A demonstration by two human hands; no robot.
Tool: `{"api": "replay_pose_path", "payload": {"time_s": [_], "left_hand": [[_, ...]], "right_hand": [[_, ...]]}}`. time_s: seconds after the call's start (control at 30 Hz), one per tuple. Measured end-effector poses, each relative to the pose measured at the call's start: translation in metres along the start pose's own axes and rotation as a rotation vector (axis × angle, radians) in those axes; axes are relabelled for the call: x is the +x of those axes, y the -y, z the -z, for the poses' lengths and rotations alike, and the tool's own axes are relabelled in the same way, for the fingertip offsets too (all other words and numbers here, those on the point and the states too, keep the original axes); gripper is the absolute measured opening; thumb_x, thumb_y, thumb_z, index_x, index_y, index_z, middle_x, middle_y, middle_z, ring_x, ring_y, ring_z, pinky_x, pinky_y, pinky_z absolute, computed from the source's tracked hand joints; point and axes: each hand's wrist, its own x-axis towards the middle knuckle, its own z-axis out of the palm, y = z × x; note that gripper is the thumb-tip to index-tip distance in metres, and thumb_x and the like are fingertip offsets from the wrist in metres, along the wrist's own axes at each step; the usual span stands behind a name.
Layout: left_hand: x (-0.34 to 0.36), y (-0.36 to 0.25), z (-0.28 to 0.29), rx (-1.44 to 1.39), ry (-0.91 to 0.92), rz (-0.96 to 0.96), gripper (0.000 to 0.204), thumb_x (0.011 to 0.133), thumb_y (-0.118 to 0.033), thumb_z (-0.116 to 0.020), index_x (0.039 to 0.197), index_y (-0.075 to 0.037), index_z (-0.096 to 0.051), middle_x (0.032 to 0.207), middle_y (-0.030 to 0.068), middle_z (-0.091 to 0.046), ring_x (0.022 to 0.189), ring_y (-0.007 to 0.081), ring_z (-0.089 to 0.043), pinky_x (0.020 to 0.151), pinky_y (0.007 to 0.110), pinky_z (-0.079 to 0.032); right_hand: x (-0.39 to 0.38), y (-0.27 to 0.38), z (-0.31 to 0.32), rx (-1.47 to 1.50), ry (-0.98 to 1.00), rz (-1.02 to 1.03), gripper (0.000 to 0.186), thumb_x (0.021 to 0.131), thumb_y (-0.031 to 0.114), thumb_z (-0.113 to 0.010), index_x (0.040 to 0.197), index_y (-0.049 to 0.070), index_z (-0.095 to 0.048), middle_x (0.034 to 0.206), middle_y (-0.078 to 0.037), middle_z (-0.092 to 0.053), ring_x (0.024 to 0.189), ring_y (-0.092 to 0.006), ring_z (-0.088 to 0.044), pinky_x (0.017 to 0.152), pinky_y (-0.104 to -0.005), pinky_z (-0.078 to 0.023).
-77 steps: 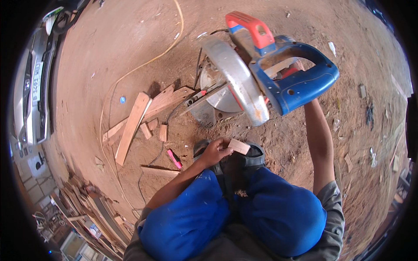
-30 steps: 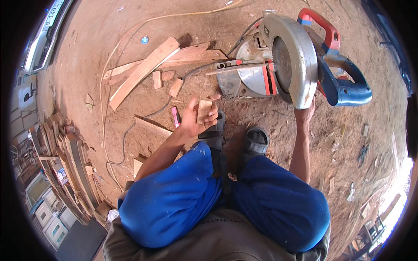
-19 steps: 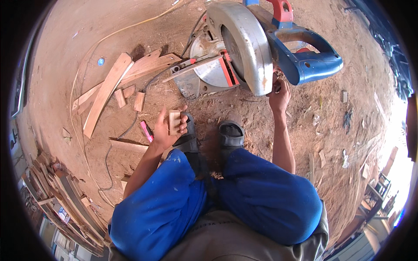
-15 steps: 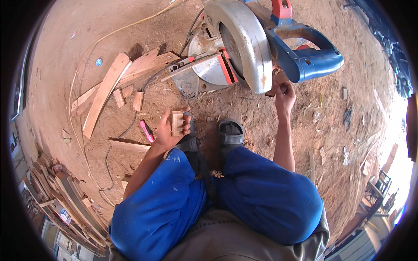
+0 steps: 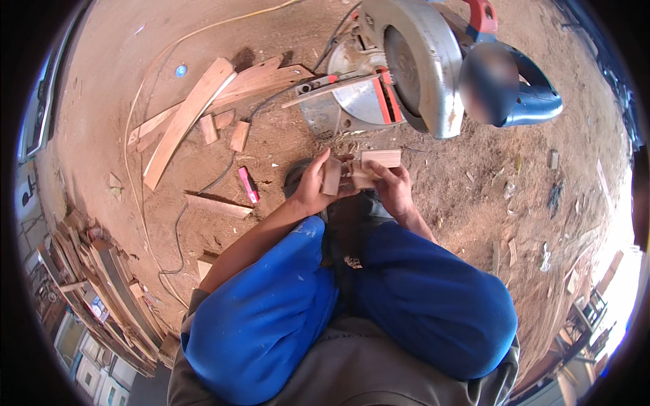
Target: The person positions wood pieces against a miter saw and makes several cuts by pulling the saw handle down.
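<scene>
My left hand is closed around a small wooden block, held upright against the fingers. Close beside it, my right hand grips a pale wooden block lying crosswise, with another short wood piece below it between the two hands. Whether these last two are separate or joined I cannot tell. Both hands are in front of my knees, above my sandals. Just beyond them stands a mitre saw with a grey blade guard and a blue handle.
Boards and small offcuts lie on the dirt floor at the left, near a pink marker and a dark cable. Stacked timber fills the lower left. A blue bottle cap lies farther off.
My right hand has come from beside the saw toward my left hand, bringing wood with it. My left hand has shifted right, still holding its block. The view has shifted slightly.
</scene>
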Motion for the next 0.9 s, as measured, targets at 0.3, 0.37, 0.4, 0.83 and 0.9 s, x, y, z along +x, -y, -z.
{"api": "replay_pose_path", "payload": {"time_s": [0.3,0.37,0.4,0.83,0.9], "left_hand": [[-0.008,-0.001,0.013,-0.073,0.145,-0.237,0.042,0.112,-0.043,-0.051,0.138,-0.011,-0.058,0.129,0.0123,-0.067,0.117,0.0296,-0.069,0.098,0.048,-0.059],[-0.005,-0.003,0.012,-0.075,0.202,-0.24,0.04,0.111,-0.039,-0.053,0.139,-0.011,-0.056,0.129,0.0125,-0.067,0.117,0.03,-0.069,0.097,0.048,-0.059],[-0.005,-0.005,0.012,-0.075,0.225,-0.244,0.04,0.11,-0.037,-0.052,0.14,-0.01,-0.055,0.13,0.0132,-0.066,0.118,0.0302,-0.069,0.099,0.048,-0.058],[-0.028,-0.012,0.031,-0.118,-0.026,-0.21,0.049,0.101,-0.035,-0.052,0.138,-0.003,-0.057,0.128,0.0194,-0.069,0.116,0.037,-0.069,0.097,0.051,-0.057],[-0.033,-0.012,0.034,-0.159,0.028,-0.222,0.05,0.101,-0.037,-0.052,0.137,-0.002,-0.059,0.128,0.0191,-0.069,0.117,0.0359,-0.069,0.099,0.052,-0.056]], "right_hand": [[-0.017,0.019,-0.066,-1.145,0.516,0.734,0.047,0.089,0.014,-0.08,0.131,0.0,-0.065,0.141,-0.025,-0.056,0.13,-0.0462,-0.059,0.106,-0.0497,-0.053],[-0.019,0.019,-0.069,-1.185,0.479,0.782,0.04,0.087,0.01,-0.08,0.123,0.0,-0.067,0.142,-0.024,-0.057,0.131,-0.0437,-0.06,0.105,-0.0486,-0.054],[-0.018,0.017,-0.071,-1.205,0.455,0.807,0.037,0.085,0.009,-0.08,0.119,0.0,-0.068,0.142,-0.024,-0.058,0.132,-0.0425,-0.061,0.105,-0.048,-0.054],[0.007,0.024,-0.076,-1.281,0.702,0.716,0.056,0.078,0.007,-0.089,0.13,0.007,-0.066,0.14,-0.017,-0.062,0.133,-0.0407,-0.06,0.107,-0.0483,-0.054],[0.011,0.016,-0.073,-1.276,0.667,0.689,0.057,0.077,0.01,-0.091,0.128,0.008,-0.067,0.138,-0.015,-0.063,0.13,-0.0402,-0.062,0.108,-0.0486,-0.054]]}}
